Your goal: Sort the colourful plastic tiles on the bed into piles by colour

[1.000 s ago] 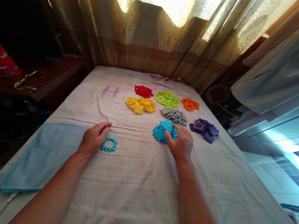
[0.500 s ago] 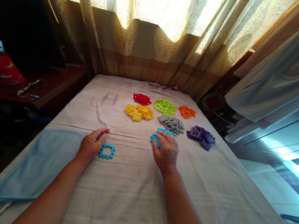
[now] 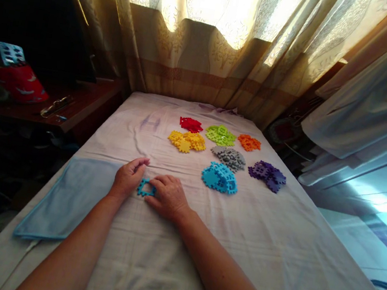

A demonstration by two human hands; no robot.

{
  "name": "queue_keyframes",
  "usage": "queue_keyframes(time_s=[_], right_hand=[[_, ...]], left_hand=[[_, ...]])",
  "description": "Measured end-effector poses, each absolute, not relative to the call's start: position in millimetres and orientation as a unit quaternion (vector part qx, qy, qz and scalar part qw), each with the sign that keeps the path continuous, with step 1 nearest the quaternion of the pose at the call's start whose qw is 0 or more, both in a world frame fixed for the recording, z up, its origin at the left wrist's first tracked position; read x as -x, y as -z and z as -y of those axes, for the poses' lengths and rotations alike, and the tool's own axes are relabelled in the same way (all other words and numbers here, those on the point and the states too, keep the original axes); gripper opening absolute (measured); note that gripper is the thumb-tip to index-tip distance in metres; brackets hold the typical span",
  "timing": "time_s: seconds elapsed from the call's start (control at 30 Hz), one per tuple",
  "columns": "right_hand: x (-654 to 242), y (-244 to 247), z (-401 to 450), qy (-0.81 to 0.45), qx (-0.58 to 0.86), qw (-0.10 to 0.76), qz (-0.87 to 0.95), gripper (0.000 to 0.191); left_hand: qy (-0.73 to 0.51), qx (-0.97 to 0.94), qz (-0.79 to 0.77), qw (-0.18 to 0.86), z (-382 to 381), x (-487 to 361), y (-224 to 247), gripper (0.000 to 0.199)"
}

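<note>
Light-blue pad (image 3: pixel 68 194) is lying at near left, white cord (image 3: pixel 18 262) trailing from its near edge, on the pale bedsheet (image 3: pixel 270 265). Right hand (image 3: pixel 168 196) is reaching over the right side of the blue square frame piece (image 3: pixel 140 187), thumb and fingers parting around it; can't tell if they're clamping. Frame is lying between both hands. Left hand (image 3: pixel 130 178) is resting just beside its left side, fingers curling; can't tell if they're holding anything. Farther: blue pile (image 3: pixel 220 176) is sitting right of the hands, then purple (image 3: pixel 267 175), gray (image 3: pixel 228 158), yellow (image 3: pixel 187 140), orange (image 3: pixel 248 142), green (image 3: pixel 220 135) and red (image 3: pixel 191 124) piles. Patterned curtain (image 3: pixel 197 77) is hanging behind.
</note>
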State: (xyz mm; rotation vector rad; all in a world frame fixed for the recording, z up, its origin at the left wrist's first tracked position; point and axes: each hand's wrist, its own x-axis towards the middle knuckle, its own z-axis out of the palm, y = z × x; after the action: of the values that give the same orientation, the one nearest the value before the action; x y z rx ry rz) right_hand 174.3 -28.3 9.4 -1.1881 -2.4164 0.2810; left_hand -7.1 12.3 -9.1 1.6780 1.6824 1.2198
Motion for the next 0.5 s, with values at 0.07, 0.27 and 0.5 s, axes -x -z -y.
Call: queue_keyframes(time_s=[0.07,0.27,0.5], right_hand=[[-178,-9,28,-0.096,0.438,0.228,0.864,0.038],[-239,-10,22,0.005,0.536,0.359,0.764,0.037],[-314,1,15,0.11,0.66,0.395,0.63,0.039]], left_hand=[[-0.443,-0.614,-0.609,0.234,-12,8,10,0.041],[-0.427,-0.621,-0.617,0.225,-11,8,8,0.043],[-0.407,-0.63,-0.625,0.215,-9,7,2,0.041]])
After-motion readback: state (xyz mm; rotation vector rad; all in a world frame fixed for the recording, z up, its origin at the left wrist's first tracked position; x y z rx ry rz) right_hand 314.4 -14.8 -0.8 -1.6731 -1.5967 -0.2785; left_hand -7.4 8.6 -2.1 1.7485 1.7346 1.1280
